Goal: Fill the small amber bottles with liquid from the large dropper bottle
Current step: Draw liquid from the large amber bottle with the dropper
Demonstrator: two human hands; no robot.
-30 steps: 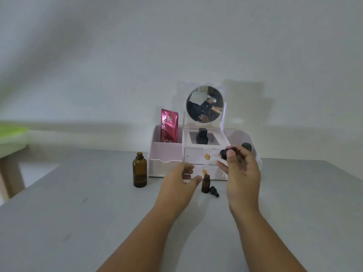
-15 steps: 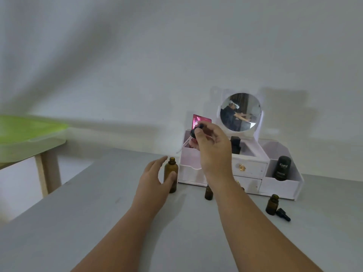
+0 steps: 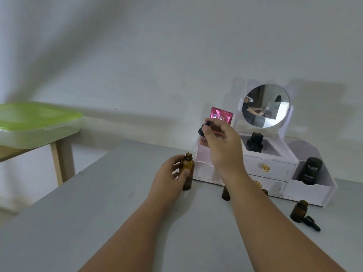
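Note:
The large amber bottle (image 3: 188, 169) stands uncapped on the grey table, and my left hand (image 3: 169, 178) wraps around its side. My right hand (image 3: 222, 146) is raised just right of and above its mouth, pinching the black dropper cap (image 3: 202, 130); the pipette below it is hard to make out. A small amber bottle (image 3: 225, 193) stands behind my right wrist, partly hidden. Another small open amber bottle (image 3: 299, 211) stands at the right with a black dropper cap (image 3: 312, 223) lying beside it.
A white vanity organiser (image 3: 306, 190) with a round mirror (image 3: 265, 106), drawers, a pink sachet (image 3: 221, 115) and a black jar (image 3: 310, 170) stands against the wall. To the left, a green-lidded box (image 3: 37, 122) sits on a wooden side table.
My left hand has closed around the large bottle, which it was only touching before. My right hand with the dropper stays above it. The camera view has swung left.

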